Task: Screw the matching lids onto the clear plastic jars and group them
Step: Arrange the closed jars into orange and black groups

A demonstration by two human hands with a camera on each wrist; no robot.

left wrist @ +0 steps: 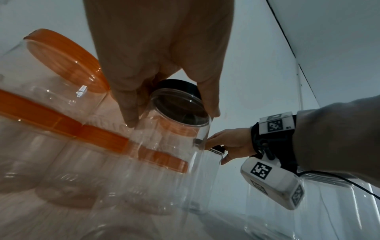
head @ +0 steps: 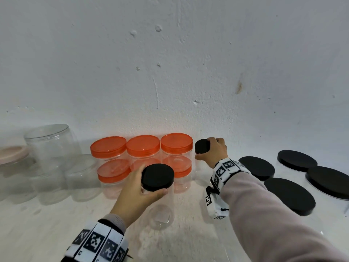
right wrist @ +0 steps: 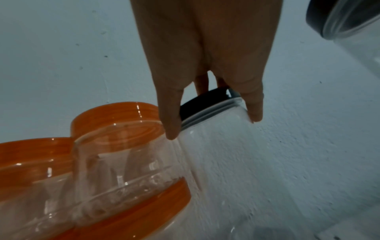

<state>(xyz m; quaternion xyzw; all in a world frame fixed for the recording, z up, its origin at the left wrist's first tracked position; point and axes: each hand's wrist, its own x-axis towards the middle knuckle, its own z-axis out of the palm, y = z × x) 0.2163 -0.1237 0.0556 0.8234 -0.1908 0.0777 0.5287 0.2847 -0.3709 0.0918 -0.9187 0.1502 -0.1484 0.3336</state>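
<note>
Black-lidded jar (head: 159, 190) in left grip (head: 136, 191), right grip (head: 213, 151) on another (right wrist: 216, 146)

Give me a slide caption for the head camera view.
Each hand, left and right, grips a black-lidded clear plastic jar beside orange-lidded jars.

Clear glossy plastic jars (head: 162, 208); translucent orange lids (head: 108, 146); matt black lids (head: 157, 177); wall (head: 170, 63) seemingly rough plaster.

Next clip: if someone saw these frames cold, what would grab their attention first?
Most likely the cluster of orange-lidded jars against the white wall, the only bright colour. Next, the two black-lidded clear jars being handled: the left hand grips one in front of the orange group, and the right hand holds another just right of it. More black lids sit at far right.
</note>
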